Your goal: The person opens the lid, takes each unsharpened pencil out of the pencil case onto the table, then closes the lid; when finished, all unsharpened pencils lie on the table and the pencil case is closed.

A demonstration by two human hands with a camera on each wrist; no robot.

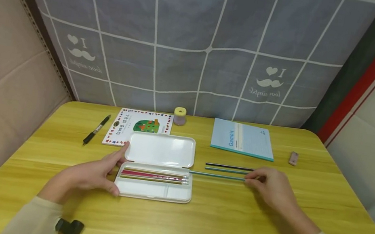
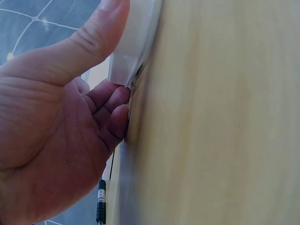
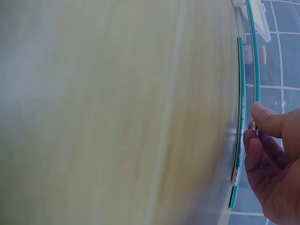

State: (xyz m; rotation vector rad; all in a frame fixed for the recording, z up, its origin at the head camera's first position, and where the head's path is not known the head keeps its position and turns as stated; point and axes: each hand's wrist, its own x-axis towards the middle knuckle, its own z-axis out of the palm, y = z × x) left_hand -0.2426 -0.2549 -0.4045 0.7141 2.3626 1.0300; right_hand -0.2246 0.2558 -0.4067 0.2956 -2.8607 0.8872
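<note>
A white pencil case (image 1: 146, 190) lies with its lid (image 1: 164, 150) folded back. Several gold and red pencils (image 1: 152, 176) rest inside, along its rear part. My left hand (image 1: 96, 170) grips the case's left end, thumb at the front corner and fingers toward the hinge side. With thumb and fingertips, my right hand (image 1: 273, 190) pinches the right end of a teal pencil (image 1: 216, 175), whose far end reaches the case's right rim. In the right wrist view this teal pencil (image 3: 256, 65) is raised off the tabletop. Just behind it lie a dark pencil (image 1: 227, 166) and another teal pencil (image 1: 225, 170).
Behind the case lie a white picture-covered booklet (image 1: 123, 129) and a black pen (image 1: 96, 130). A yellow-lidded small jar (image 1: 179, 116) stands at the back edge. A blue notebook (image 1: 248, 141) and a pinkish eraser (image 1: 293, 158) lie back right. Fabric walls enclose the wooden table (image 1: 169, 228).
</note>
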